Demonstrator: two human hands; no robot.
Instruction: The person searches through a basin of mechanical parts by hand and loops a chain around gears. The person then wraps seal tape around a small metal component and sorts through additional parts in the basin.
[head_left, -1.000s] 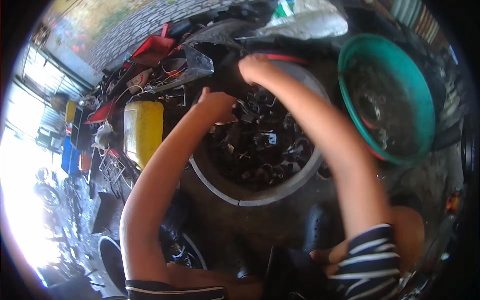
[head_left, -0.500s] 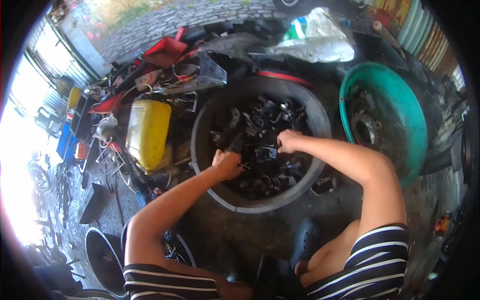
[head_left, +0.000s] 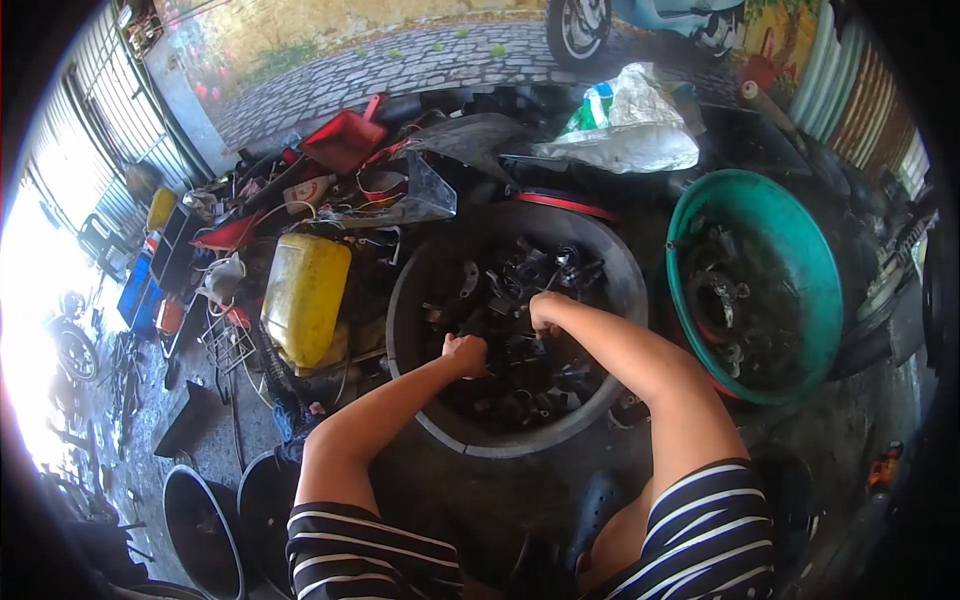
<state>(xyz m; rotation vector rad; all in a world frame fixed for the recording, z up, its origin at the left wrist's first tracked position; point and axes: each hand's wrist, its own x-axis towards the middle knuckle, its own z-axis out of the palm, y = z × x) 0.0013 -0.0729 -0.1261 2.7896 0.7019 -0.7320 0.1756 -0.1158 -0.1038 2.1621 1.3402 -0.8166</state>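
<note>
A wide dark tub (head_left: 618,290) stands in front of me, holding many small black and metallic parts (head_left: 525,270) in a heap. Over its left side is my left hand (head_left: 465,355), fingers curled in; whatever they grip is hidden. My right hand (head_left: 547,313) reaches in from the right with its fingers bent down among the parts, and I cannot make out what is in it. The two hands are apart, close to the middle of the heap.
Right of the tub, a green basin (head_left: 815,270) holds dirty metal parts. A yellow jerrycan (head_left: 308,300) stands at the left. Behind lie a red dustpan (head_left: 343,140), a white plastic sack (head_left: 635,130) and mixed scrap. Dark buckets (head_left: 205,530) are at lower left.
My right hand has moved left across the tub, closer to my left hand. My left hand stays near the same part of the tub. The view has tilted up, showing more of the wall.
</note>
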